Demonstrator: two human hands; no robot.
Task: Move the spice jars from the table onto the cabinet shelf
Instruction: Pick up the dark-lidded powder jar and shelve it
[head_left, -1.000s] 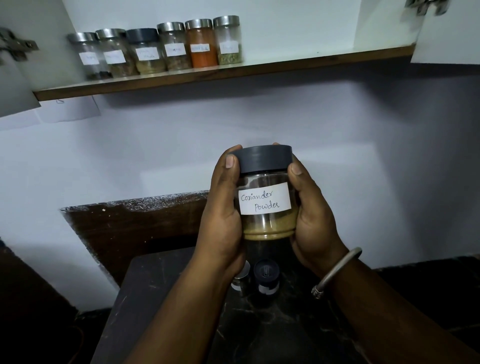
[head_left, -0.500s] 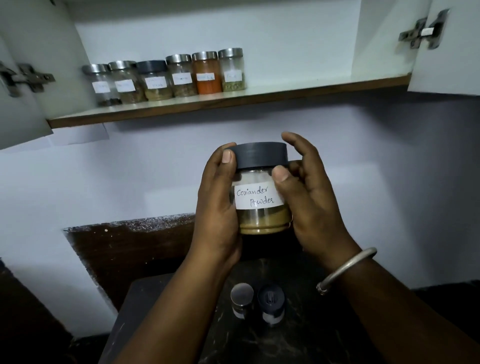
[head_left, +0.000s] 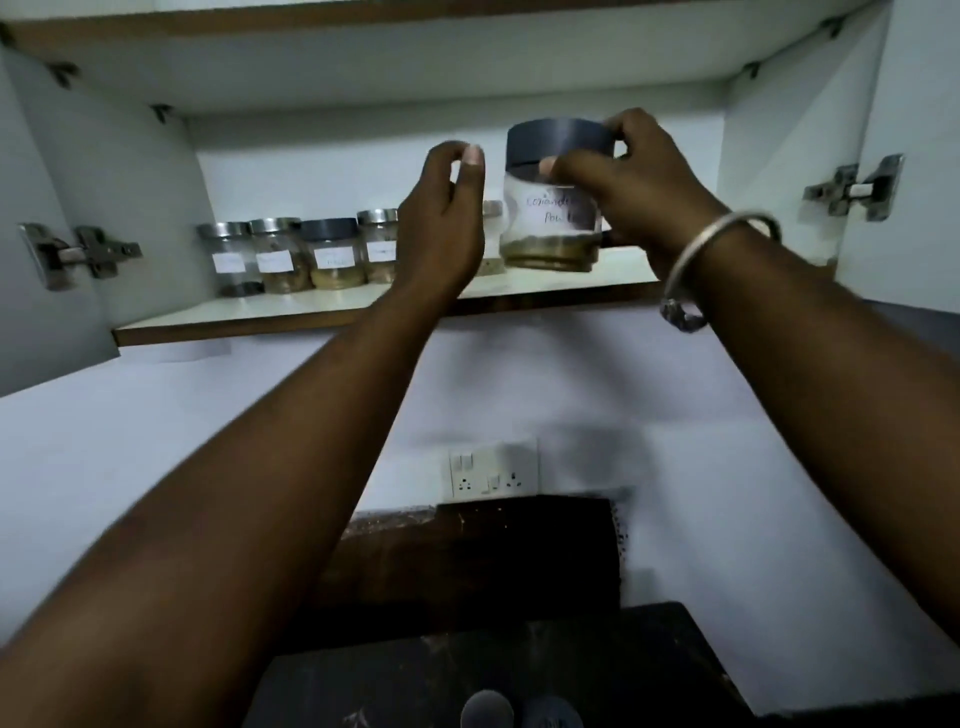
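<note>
The coriander jar (head_left: 540, 249) has a dark grey lid, clear glass, a white label with dark handwriting, and yellow-brown powder at the bottom. The row of jars (head_left: 291, 254) on the shelf (head_left: 260, 312) has silver lids, apart from one dark grey lid, with white labels and tan to brown contents. The shelf is white with a brown wooden edge. The wall (head_left: 623, 395) is pale bluish white. The bangle (head_left: 680, 314) is silver. The worktop (head_left: 597, 675) is black with pale veining.

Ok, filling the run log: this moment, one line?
right hand: grips coriander jar at shelf | left hand: empty, off jar | table: two jars waiting
</note>
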